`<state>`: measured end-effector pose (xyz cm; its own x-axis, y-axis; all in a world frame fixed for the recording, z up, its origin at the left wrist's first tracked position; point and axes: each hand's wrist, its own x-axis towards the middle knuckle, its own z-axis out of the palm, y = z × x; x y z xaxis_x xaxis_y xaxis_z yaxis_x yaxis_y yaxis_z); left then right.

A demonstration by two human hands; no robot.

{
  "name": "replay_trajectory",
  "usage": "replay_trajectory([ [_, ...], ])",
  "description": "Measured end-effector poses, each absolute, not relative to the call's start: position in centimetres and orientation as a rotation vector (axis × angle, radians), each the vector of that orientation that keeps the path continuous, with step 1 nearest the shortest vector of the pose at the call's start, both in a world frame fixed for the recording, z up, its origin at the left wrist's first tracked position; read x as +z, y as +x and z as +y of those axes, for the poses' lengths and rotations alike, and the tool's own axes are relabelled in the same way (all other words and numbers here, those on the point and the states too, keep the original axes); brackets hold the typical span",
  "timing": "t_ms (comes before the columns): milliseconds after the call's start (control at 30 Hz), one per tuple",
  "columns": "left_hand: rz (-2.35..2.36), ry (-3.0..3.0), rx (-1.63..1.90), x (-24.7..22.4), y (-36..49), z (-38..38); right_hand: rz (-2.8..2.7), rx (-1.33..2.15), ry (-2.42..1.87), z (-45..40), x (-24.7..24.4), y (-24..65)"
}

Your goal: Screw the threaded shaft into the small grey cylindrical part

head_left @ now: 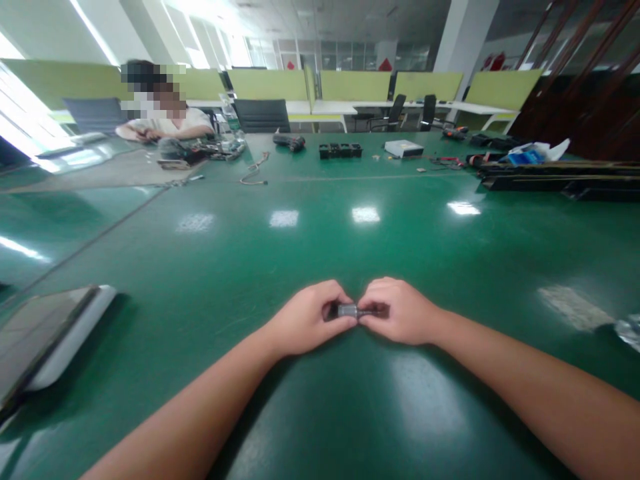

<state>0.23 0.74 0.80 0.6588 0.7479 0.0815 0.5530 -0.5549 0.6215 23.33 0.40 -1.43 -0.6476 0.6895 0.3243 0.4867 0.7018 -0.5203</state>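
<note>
Between my two hands, just over the green table (pixel 310 247), is a small grey metallic cylinder (pixel 347 311) with a thin dark stem on its right side. My left hand (pixel 313 317) is closed, with thumb and fingers pinching the cylinder's left part. Curled around the stem side is my right hand (pixel 403 310), also closed, its fingertips meeting those of the left. The cylinder lies roughly level, and its ends are partly hidden by my fingers. Its exact kind is too small to make out.
A flat grey-and-white slab (pixel 60 333) lies at the left edge. Along the far side are black blocks (pixel 340 151), a white box (pixel 403 148), a cable (pixel 254 172) and long dark strips (pixel 560 180). A person (pixel 165 120) sits at the far left. Crumpled shiny material (pixel 629 331) is at right.
</note>
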Motion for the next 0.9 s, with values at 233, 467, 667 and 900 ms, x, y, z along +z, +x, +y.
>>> replay_trajectory([
  [233, 1.019, 2.316, 0.471, 0.97, 0.46, 0.74, -2.411, 0.526, -0.889, 0.38, -1.22, 23.60],
  [467, 1.036, 2.315, 0.475, 0.93, 0.43, 0.75, -2.412, 0.536, -0.893, 0.44, -1.26, 23.95],
  [667, 1.026, 2.314, 0.484, 0.94, 0.44, 0.70, -2.401, 0.559, -0.900, 0.47, -1.35, 24.12],
  [900, 1.035, 2.314, 0.481, 1.02, 0.39, 0.68, -2.405, 0.555, -0.909, 0.38, -1.23, 24.05],
])
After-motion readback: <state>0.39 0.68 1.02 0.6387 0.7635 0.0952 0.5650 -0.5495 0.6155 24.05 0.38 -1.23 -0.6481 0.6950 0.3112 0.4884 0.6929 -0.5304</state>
